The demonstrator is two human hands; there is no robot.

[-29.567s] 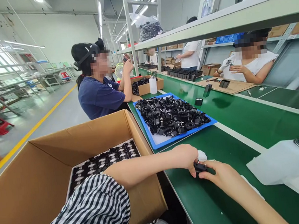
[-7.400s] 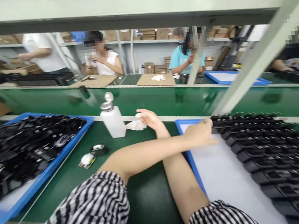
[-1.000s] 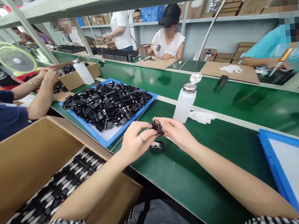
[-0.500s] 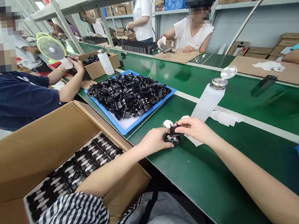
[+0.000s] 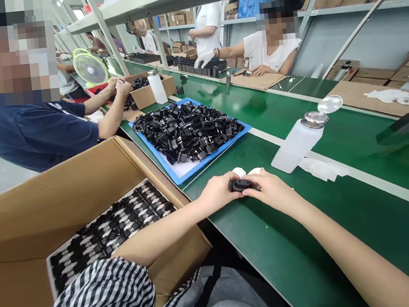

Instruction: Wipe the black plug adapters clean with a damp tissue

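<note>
Both my hands meet low over the green bench. My left hand and my right hand pinch a small black plug part from either side, fingers closed on it. Two white lumps, perhaps cloth or cotton, lie just behind my fingers. A white dispenser bottle with a metal top stands to the right of my hands, beside a white wipe.
A blue tray heaped with black plug parts sits beyond my hands. An open cardboard box with rows of black parts stands at my left. A person in dark blue sits beside me; others are across the green belt.
My hands have lowered the black part from mid-air to just above the bench. The view has swung left, so the blue tray at the right has nearly left the picture.
</note>
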